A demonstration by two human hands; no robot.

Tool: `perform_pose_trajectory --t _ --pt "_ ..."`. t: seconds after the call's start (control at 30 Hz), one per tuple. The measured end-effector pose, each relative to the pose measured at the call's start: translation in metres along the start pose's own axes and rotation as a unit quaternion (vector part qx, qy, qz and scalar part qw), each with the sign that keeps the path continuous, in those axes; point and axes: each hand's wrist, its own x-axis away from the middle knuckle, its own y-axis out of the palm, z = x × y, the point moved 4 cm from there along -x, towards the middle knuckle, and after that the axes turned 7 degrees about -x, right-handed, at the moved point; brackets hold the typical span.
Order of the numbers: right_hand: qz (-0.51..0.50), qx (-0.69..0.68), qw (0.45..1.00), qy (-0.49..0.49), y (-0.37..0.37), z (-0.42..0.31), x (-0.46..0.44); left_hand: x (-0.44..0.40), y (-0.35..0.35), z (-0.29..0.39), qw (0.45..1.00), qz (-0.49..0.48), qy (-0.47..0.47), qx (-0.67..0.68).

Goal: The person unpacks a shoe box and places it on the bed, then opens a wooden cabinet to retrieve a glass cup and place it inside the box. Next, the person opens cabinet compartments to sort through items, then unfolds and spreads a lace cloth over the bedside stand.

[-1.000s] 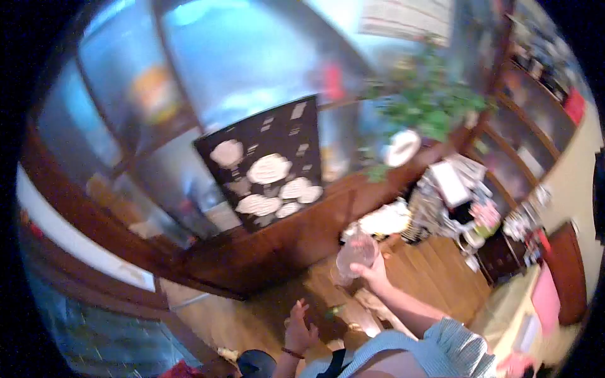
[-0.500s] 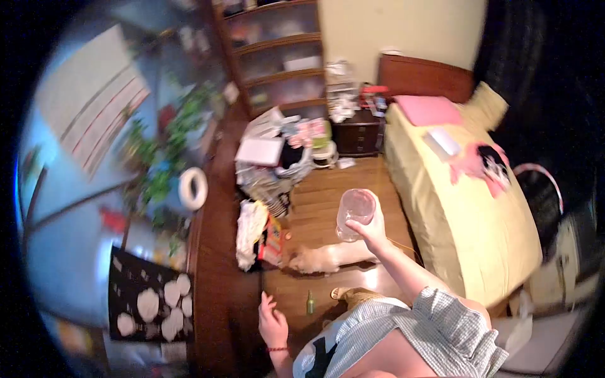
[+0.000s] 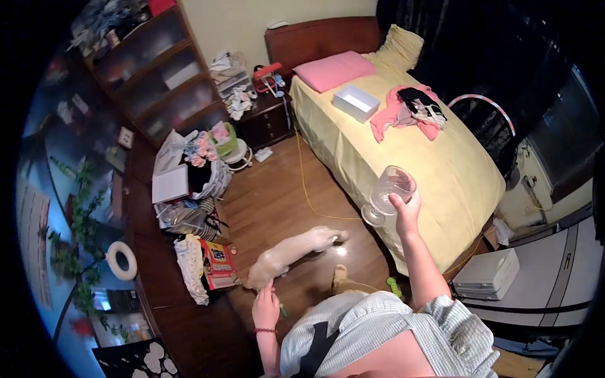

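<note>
A clear stemmed glass [image 3: 386, 191] is gripped by my right hand [image 3: 406, 211], held up over the near left edge of the bed; its bowl faces up and away, its foot tilts down to the left. Low in front of my body, my left hand [image 3: 266, 309] has its fingers stretched out and holds nothing. A light-coloured dog [image 3: 290, 253] stands on the wooden floor just beyond that hand, its head close to the fingertips in the view.
The bed [image 3: 403, 157] carries a pink pillow, a white box [image 3: 356, 103] and pink clothing. Bags and a red box [image 3: 218, 263] stand along the left cabinet. A yellow cable [image 3: 309, 198] crosses the floor. A green toy [image 3: 394, 287] and white cases [image 3: 485, 274] are at the right.
The view has swung right from the window and cabinet to the bed. The glass, still in my right hand, now appears over the bed's edge. My left hand remains low and empty.
</note>
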Motion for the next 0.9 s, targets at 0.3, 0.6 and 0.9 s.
perform_pose_trajectory --t 0.3,0.6,0.9 --pt "0.058 0.094 0.993 -0.038 -0.087 -0.007 -0.043 -0.15 0.069 0.11 0.972 -0.133 0.19 -0.048" --pt "0.164 0.177 0.97 -0.041 -0.134 0.025 -0.073 -0.271 0.109 0.175 0.919 -0.188 0.344 -0.033" --pt "0.197 0.214 0.956 -0.02 -0.054 0.131 -0.234 -0.464 0.119 0.157 0.907 -0.207 0.364 -0.036"
